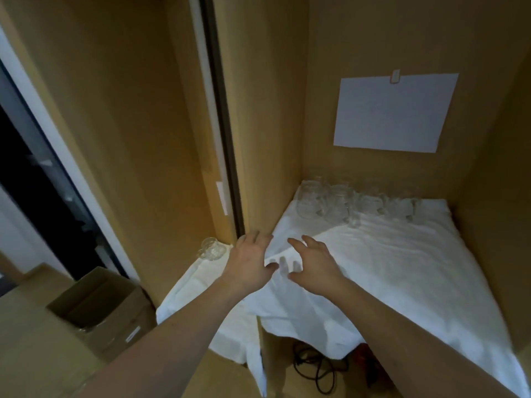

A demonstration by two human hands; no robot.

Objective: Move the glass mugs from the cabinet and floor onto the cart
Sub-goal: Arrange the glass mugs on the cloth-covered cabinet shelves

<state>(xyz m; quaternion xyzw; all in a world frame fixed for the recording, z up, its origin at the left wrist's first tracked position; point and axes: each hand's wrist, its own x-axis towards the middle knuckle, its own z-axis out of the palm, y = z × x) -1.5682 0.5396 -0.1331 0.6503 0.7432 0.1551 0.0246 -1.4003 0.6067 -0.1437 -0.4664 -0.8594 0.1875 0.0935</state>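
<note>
Nearest the camera, two bare forearms run up from the bottom edge toward the middle of the head view. The left hand (249, 261) lies palm down at the near left corner of the cabinet shelf, its fingers loosely spread and holding nothing, the fingertips close to the edge of the upright panel. The right hand (311, 264) hovers just beside it over the white cloth (402, 268) that covers the shelf; its fingers are spread and slightly bent, grasping nothing, though whether the tips touch the cloth cannot be told.

The glass mugs (353, 201) stand in a crowded row at the far edge of the shelf, against the back wall and toward the far left corner. From both hands they lie straight ahead and a little to the right, well apart from the fingertips, with a stretch of bare cloth between. The row runs left to right across the shelf. The right hand looks the better placed of the two for the reach, since it is already out over the shelf.

A second, smaller group of mugs (212, 249) sits on a lower cloth-covered surface left of the panel, just beside the left hand and slightly farther. That hand is clearly the nearer one to this group.

An open cardboard box (97, 300) rests on the floor at near left. No cart is in view.
</note>
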